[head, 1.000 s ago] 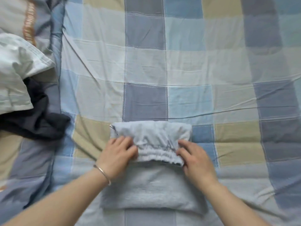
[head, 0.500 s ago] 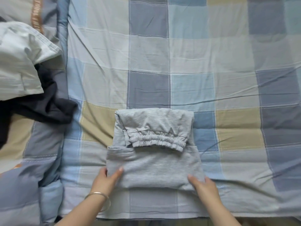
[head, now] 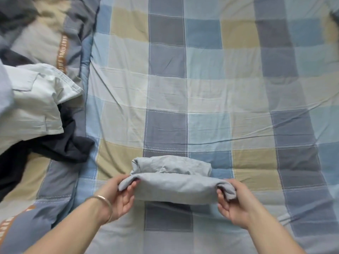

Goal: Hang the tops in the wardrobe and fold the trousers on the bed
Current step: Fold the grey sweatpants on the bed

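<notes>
I hold the grey trousers in front of me, low over the checked bed, folded into a short, thick bundle. My left hand grips the bundle's left end, thumb on top and fingers curled under the cloth, a corner of fabric poking out between them. My right hand grips the right end the same way, with a rolled edge of cloth bunched over my fingers. The near fold is lifted off the sheet and stretched between my two hands; the far part of the bundle lies rumpled just behind it, and I cannot tell if it touches the bed. A thin bracelet sits on my left wrist.

To my left, well apart from the trousers, a heap of clothes rests on the folded quilt: a white top lies over a dark garment that spills toward the sheet. The quilt has an orange patterned band along it. The sheet is creased in long lines across the squares.
</notes>
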Motion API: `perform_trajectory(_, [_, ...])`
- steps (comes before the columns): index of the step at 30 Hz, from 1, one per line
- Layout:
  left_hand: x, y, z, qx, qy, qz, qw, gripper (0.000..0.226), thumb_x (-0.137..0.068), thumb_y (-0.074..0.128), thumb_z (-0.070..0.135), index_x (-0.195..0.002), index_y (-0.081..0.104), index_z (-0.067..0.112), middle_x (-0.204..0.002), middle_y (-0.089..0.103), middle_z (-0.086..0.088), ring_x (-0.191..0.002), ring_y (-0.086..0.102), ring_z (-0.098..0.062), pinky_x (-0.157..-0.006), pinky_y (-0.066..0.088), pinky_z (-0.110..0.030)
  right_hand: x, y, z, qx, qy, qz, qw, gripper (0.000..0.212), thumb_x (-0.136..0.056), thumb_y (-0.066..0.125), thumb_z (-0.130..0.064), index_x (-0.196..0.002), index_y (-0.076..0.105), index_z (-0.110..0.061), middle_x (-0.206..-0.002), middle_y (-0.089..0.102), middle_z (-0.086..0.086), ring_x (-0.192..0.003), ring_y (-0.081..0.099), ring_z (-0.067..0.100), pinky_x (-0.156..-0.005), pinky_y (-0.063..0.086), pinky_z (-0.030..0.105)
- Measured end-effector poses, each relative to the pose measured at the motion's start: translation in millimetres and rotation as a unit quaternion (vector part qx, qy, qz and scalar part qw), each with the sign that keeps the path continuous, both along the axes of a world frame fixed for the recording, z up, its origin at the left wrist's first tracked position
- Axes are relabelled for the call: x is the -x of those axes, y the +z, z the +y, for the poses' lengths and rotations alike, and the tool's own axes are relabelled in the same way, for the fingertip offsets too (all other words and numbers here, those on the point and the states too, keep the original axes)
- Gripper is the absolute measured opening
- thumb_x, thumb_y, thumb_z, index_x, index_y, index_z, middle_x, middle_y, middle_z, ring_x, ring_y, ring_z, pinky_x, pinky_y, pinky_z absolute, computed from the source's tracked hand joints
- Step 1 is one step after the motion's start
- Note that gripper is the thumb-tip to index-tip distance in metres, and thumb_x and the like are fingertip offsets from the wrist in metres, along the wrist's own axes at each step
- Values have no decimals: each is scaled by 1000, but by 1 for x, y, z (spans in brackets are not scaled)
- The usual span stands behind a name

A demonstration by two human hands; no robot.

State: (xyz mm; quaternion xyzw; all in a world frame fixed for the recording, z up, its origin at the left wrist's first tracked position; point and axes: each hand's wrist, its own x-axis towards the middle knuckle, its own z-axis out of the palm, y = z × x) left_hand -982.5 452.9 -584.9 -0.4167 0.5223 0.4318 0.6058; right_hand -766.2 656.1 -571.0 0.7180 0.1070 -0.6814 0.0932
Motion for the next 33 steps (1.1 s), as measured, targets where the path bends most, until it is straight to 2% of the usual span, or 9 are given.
perform_trajectory(4, [-4, -43, 47, -115, -163, 232, 952, 32, -95, 38, 50, -119, 53, 36, -122, 58, 7, -110, 56, -8, -80, 47, -26, 47, -49, 16, -125, -79, 59, 987, 30, -94, 45, -40, -91, 56, -13, -79, 65, 8, -65, 65, 15, -63, 52, 27])
perform_trajectory(6, [-19, -63, 54, -114, -446, 406, 789, 52, -79, 36, 68, -124, 48, 44, -136, 42, 14, -129, 38, -11, -103, 36, -31, 62, -71, 6, -264, 105, 4, 959, 18, -93, 52, -31, -96, 59, -15, -89, 61, 8, -72, 61, 14, -71, 44, 28])
perform_trajectory(9, [-42, -77, 55, -14, -670, 565, 481, 61, -73, 31, 65, -122, 57, 41, -135, 51, 10, -122, 50, -24, -103, 31, -45, 66, -86, -22, -484, 473, -88, 731, 45, -85, 49, -41, -121, 59, -16, -123, 56, 7, -114, 51, 23, -99, 35, 33])
perform_trajectory(11, [-54, -89, 47, 5, -677, 589, 442, 55, -79, 33, 61, -125, 55, 38, -135, 55, 3, -123, 51, -30, -101, 24, -54, 61, -92, -39, -491, 585, -101, 637, 71, -77, 24, -59, -136, 45, -28, -145, 40, 5, -135, 33, 25, -109, 26, 44])
perform_trajectory(15, [-74, -127, 12, 37, -688, 584, 429, 66, -81, 31, 66, -143, 26, 43, -150, 34, -3, -139, 24, -32, -103, 13, -60, 36, -123, -56, -382, 682, -139, 608, 78, -75, 13, -72, -143, 31, -39, -156, 20, 4, -143, 17, 28, -102, 25, 66])
perform_trajectory(22, [-67, -130, 8, 40, -650, 612, 448, 56, -90, 17, 66, -142, 25, 46, -151, 29, -2, -139, 21, -27, -108, 14, -56, 32, -123, -49, -371, 666, -120, 637, 81, -74, 9, -75, -147, 5, -40, -158, -9, -1, -145, -10, 22, -113, 12, 53])
perform_trajectory(26, [-42, -95, 5, 169, -415, 630, 634, 60, -75, 67, 42, -127, 46, 21, -131, 42, -15, -121, 40, -33, -103, 35, -46, 22, -109, -35, -478, 385, -216, 760, 87, -69, 77, -40, -142, 37, -15, -145, 32, 17, -132, 29, 34, -107, 27, 44])
perform_trajectory(29, [-26, -92, 7, 158, -325, 437, 824, 65, -68, 81, 33, -122, 50, 13, -114, 56, -5, -109, 55, -25, -91, 43, -33, 16, -110, -25, -312, 258, -161, 900, 71, -67, 80, -39, -122, 51, -4, -121, 56, 15, -114, 51, 31, -91, 39, 33])
perform_trajectory(33, [-15, -83, 16, 40, -219, 297, 928, 20, -76, 77, 22, -88, 63, 14, -86, 66, -2, -75, 62, -20, -63, 53, -25, 2, -108, -25, -196, 155, 0, 968, 34, -75, 76, -31, -98, 65, -9, -93, 68, 2, -90, 63, 21, -88, 49, 32])
